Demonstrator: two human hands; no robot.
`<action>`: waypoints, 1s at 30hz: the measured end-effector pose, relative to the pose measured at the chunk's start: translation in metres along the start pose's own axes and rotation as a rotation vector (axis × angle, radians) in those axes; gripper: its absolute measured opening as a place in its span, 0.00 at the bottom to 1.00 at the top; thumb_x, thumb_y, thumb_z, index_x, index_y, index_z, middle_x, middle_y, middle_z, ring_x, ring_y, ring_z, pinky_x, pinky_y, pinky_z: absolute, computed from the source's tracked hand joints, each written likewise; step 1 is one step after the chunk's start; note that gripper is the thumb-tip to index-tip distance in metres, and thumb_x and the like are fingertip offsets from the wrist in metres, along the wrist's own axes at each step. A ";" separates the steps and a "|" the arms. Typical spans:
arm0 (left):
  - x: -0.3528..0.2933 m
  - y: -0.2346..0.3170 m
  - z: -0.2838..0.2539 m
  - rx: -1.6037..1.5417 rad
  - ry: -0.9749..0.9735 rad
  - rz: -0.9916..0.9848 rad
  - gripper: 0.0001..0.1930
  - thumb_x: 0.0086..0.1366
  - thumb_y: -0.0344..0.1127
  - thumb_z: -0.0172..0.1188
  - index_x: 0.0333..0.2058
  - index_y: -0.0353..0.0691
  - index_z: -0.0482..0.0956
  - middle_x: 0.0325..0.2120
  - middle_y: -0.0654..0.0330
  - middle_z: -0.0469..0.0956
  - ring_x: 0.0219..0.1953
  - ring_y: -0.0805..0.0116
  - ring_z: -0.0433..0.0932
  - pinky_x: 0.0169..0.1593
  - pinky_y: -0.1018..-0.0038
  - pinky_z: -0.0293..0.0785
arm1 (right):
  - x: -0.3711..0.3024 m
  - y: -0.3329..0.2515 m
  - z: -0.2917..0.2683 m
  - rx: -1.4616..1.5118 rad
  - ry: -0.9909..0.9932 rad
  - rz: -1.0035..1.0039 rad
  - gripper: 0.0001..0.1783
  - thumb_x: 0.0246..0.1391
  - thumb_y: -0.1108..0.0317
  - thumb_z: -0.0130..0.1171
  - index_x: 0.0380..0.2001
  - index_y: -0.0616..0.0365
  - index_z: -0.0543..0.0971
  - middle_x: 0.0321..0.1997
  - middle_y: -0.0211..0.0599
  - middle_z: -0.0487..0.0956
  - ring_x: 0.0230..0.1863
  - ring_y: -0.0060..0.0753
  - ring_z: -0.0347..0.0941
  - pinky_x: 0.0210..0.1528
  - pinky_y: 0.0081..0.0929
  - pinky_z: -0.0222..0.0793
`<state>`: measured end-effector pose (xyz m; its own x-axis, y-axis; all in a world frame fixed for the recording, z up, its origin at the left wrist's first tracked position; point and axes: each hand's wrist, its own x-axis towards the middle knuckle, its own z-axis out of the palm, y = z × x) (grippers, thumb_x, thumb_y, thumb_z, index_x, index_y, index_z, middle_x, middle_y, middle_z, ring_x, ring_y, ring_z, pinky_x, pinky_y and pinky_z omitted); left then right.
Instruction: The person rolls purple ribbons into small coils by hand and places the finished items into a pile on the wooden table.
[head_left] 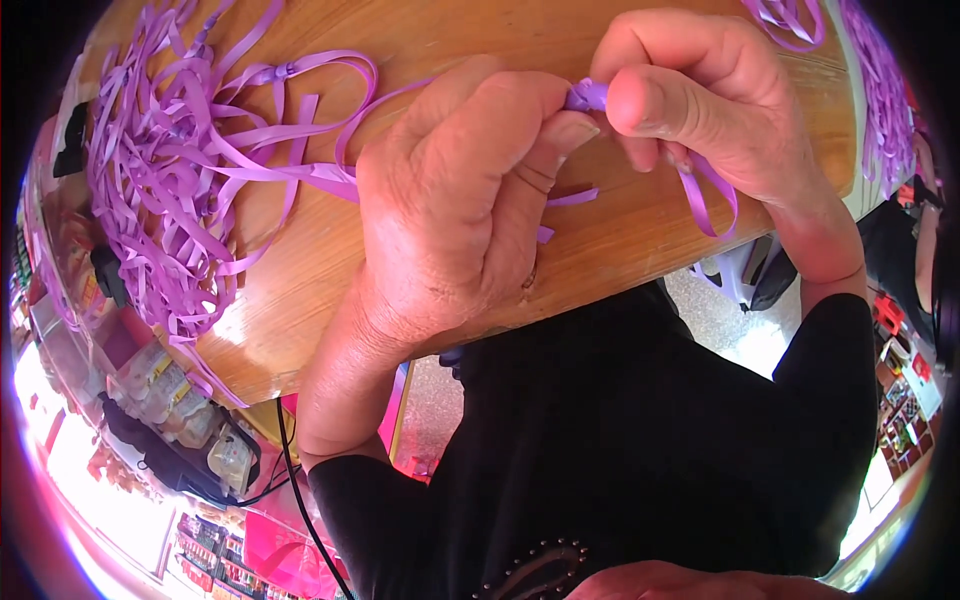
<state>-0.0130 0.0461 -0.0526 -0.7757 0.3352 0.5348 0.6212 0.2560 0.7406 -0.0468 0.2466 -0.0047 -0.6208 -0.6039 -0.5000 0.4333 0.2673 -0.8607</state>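
Above the wooden table, a purple ribbon is gathered into a small knot [586,95] between my two hands. My left hand [465,185] pinches the knot's left side between thumb and forefinger. From the right, the thumb and bent fingers of my right hand [705,105] close on the other side; its fingertips are partly hidden. A ribbon loop [712,200] hangs below my right hand. More ribbon passes behind my left hand, and two short ribbon ends [572,198] show to its right.
A tangled heap of purple ribbons [165,190], some knotted, covers the left of the wooden table [330,255]. More ribbons [880,95] hang beyond the table's right end. A black cable [290,470] runs down at the lower left, near packaged goods [185,400].
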 end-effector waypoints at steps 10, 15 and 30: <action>-0.003 0.010 -0.011 -0.007 -0.049 -0.219 0.06 0.60 0.23 0.57 0.38 0.32 0.76 0.29 0.61 0.76 0.31 0.76 0.71 0.37 0.82 0.66 | 0.009 0.015 0.001 -0.222 0.190 -0.661 0.07 0.49 0.77 0.62 0.34 0.65 0.77 0.32 0.38 0.78 0.32 0.24 0.74 0.33 0.15 0.68; -0.004 0.014 -0.013 -0.217 -0.013 -0.386 0.07 0.61 0.23 0.57 0.39 0.32 0.76 0.33 0.64 0.76 0.35 0.79 0.70 0.42 0.84 0.65 | 0.012 0.009 -0.006 -0.496 0.193 -0.899 0.11 0.48 0.80 0.62 0.37 0.66 0.78 0.33 0.41 0.78 0.32 0.29 0.75 0.32 0.17 0.69; -0.004 0.011 -0.007 -0.558 0.056 -0.415 0.05 0.61 0.23 0.56 0.37 0.32 0.76 0.28 0.64 0.74 0.28 0.83 0.67 0.32 0.86 0.64 | 0.002 0.002 0.010 -0.689 0.347 -0.904 0.13 0.46 0.73 0.64 0.35 0.67 0.77 0.28 0.35 0.75 0.25 0.17 0.68 0.21 0.13 0.59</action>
<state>-0.0041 0.0413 -0.0435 -0.9504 0.2597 0.1711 0.1335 -0.1560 0.9787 -0.0407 0.2384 -0.0062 -0.7107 -0.5735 0.4074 -0.6299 0.2608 -0.7316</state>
